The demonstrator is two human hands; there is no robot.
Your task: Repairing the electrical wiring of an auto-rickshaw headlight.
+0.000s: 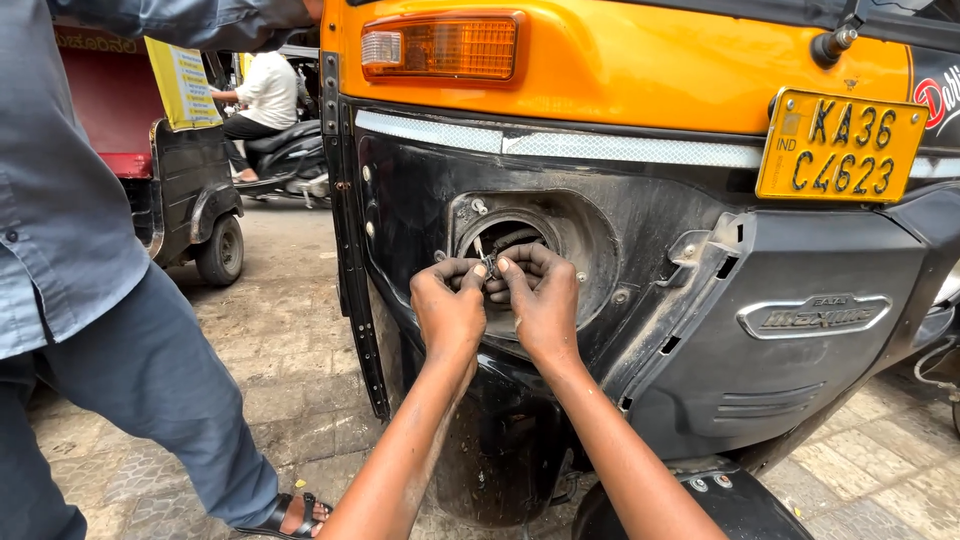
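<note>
Both my hands are raised to a round lamp opening [510, 232] in the black rear panel [640, 330] of a three-wheeled vehicle. My left hand [449, 307] and my right hand [540, 295] pinch together on a small metal lamp fitting with wires [490, 264] that sticks out of the opening. The fingertips of both hands meet on it. Most of the fitting is hidden by my fingers.
Above is the vehicle's orange body with an amber tail lamp [441, 46] and a yellow number plate [838, 147]. A person in grey shirt and trousers [90, 300] stands close at left. Another three-wheeler [170, 180] and a scooter rider [265, 100] are behind. The ground is paved.
</note>
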